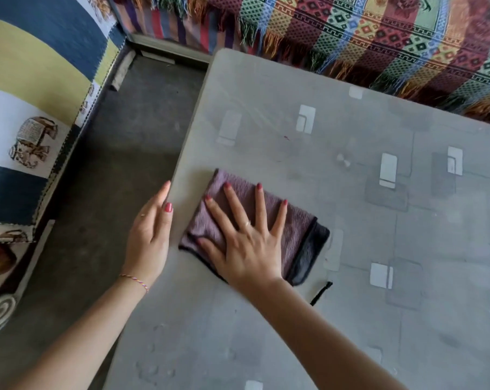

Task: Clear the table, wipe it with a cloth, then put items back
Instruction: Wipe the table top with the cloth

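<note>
A grey table (336, 319) with pale rectangle patterns fills the right and middle of the view. A folded purple cloth (300, 220) with dark edging lies near the table's left edge. My right hand (245, 237) presses flat on the cloth, fingers spread and straight. At the table's left edge my left hand (151, 235) rests with straight fingers against the side and the thumb on top.
A dark concrete floor (120, 170) lies left of the table. A seat with a blue, yellow and white elephant-print cover (33, 108) stands at the far left. A colourful fringed woven throw (379, 32) covers furniture behind the table.
</note>
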